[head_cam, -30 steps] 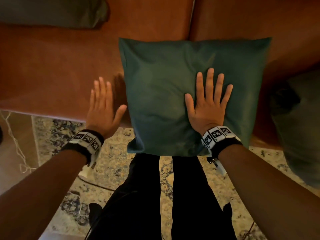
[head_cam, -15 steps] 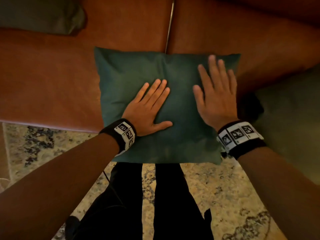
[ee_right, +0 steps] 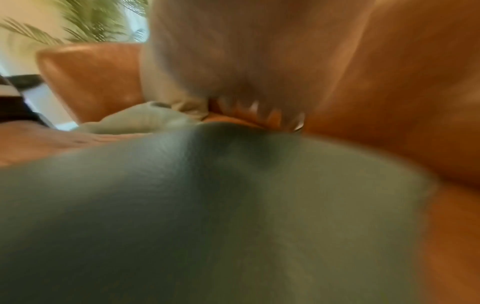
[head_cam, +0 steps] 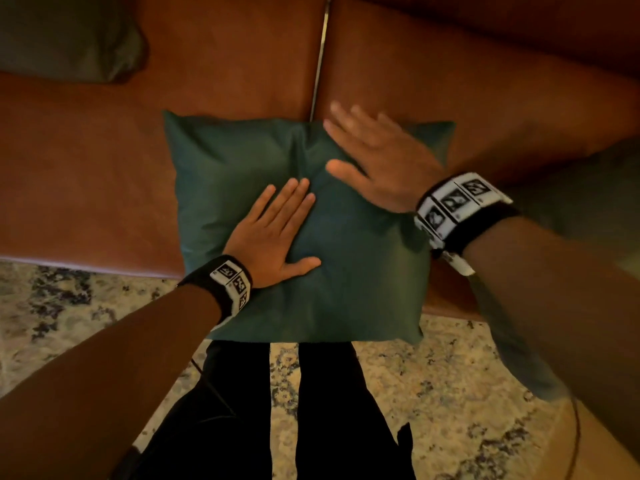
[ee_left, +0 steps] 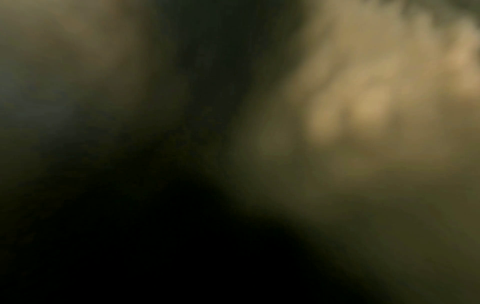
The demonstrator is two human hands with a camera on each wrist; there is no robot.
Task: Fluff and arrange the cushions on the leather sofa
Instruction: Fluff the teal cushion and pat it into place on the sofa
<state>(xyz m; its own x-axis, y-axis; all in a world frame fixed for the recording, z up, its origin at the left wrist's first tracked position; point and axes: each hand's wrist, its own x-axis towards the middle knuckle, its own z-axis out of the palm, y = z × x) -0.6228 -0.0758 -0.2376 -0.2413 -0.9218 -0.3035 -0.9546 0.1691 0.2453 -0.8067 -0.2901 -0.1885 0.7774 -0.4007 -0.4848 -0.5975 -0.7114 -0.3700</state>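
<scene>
Leather sofa [head_cam: 86,174], seat edge — green cushion [head_cam: 346,271] lying flat, overhanging. Left hand [head_cam: 270,237] flat, pressing; right hand [head_cam: 377,161] spread, blurred, on top. Likely soft, light — best gripped at corners.

Green cushion [head_cam: 346,271] flat on sofa [head_cam: 86,185]

Under me lies a pale patterned rug [head_cam: 450,386] with dark blotches. Warm, dim light fills the room, and beyond a leafy plant [ee_right: 96,22] stands against a light wall [ee_right: 23,12].
</scene>
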